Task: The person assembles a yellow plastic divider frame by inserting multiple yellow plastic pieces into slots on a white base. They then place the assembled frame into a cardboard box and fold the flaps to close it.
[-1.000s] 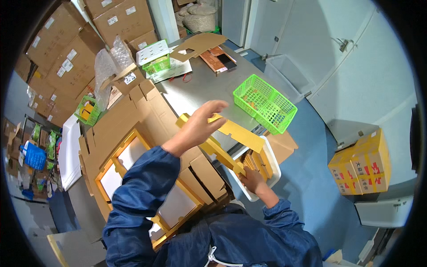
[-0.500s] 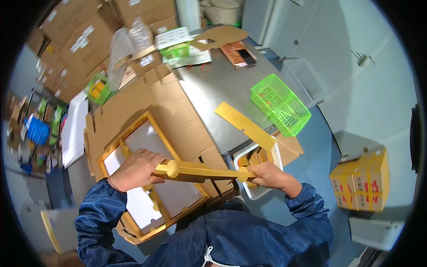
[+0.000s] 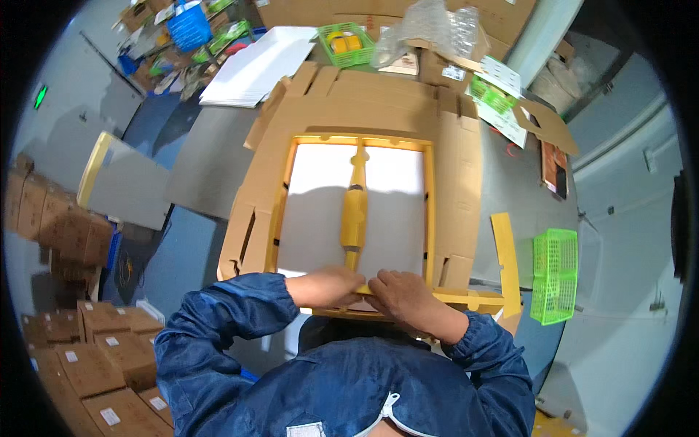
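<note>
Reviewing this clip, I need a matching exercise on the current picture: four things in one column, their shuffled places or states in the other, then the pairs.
Things
1. Frame
2. Right hand
3. White sheets
4. Blue basket

Places or states
A. In a flat stack
B. Near the picture's top edge, on the left
C. Lying on cardboard
D. At the frame's near edge

Pairs: 1-C, 2-D, 3-A, 4-B

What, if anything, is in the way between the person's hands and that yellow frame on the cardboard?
Nothing visible. The left hand and right hand are already at the near end of the yellow frame, close together. The flat yellow strip lies off to the right, outside the frame.
</note>
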`<state>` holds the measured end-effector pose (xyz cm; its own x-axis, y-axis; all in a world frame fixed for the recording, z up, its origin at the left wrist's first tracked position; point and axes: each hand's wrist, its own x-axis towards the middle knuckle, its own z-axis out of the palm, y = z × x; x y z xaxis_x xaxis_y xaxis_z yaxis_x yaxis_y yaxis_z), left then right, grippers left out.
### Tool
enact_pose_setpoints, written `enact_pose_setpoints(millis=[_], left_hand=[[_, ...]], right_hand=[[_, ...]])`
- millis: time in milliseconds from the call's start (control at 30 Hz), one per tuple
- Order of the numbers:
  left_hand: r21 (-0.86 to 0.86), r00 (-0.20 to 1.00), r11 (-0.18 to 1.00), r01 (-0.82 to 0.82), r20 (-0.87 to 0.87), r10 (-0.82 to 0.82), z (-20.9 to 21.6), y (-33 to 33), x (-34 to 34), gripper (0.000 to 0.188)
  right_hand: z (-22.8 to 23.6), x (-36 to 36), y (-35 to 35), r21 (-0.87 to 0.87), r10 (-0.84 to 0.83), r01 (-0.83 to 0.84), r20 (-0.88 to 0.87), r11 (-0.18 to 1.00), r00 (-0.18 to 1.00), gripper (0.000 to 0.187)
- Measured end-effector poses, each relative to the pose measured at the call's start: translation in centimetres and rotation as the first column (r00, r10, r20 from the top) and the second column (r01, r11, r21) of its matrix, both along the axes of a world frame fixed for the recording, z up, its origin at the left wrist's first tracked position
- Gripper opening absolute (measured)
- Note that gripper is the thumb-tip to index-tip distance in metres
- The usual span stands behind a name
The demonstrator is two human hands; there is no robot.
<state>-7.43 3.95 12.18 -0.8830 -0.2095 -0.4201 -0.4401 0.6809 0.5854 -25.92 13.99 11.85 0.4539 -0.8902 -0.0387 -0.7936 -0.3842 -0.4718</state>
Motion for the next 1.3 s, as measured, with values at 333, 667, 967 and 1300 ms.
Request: enact_pose_setpoints(millis=[333,667,967,1300], left_hand=[[-0.17,0.894,0.929,-0.329,-0.372,0.248,-2.1,-5.0,10.5,0.024],[-0.217,0.586,0.558,-0.801,-0.096,0.804,-10.2,-14.3,10.8,0.056],[-0.195,0.571,0.537,-0.821,-0.284,0.77,-13.6,-14.3,11.3,0.029],[-0.321,0.614,0.524,-0.789,-0.379,0.692,-14.8,-14.4,11.0,0.025]], right_hand=[[-1.6,8.3,-9.1,-0.423,0.066,-0.071,-0.026,0.903,0.997,0.007],[-9.9,8.8,-26.2,-0.291,0.114,-0.175,-0.214,0.941,0.97,0.022],[-9.8,9.5,-27.2,-0.123,0.114,-0.138,-0.182,0.983,0.977,0.018],[-11.7,9.0,-27.7,-0.139,0.138,-0.167,-0.2,0.976,0.97,0.02]])
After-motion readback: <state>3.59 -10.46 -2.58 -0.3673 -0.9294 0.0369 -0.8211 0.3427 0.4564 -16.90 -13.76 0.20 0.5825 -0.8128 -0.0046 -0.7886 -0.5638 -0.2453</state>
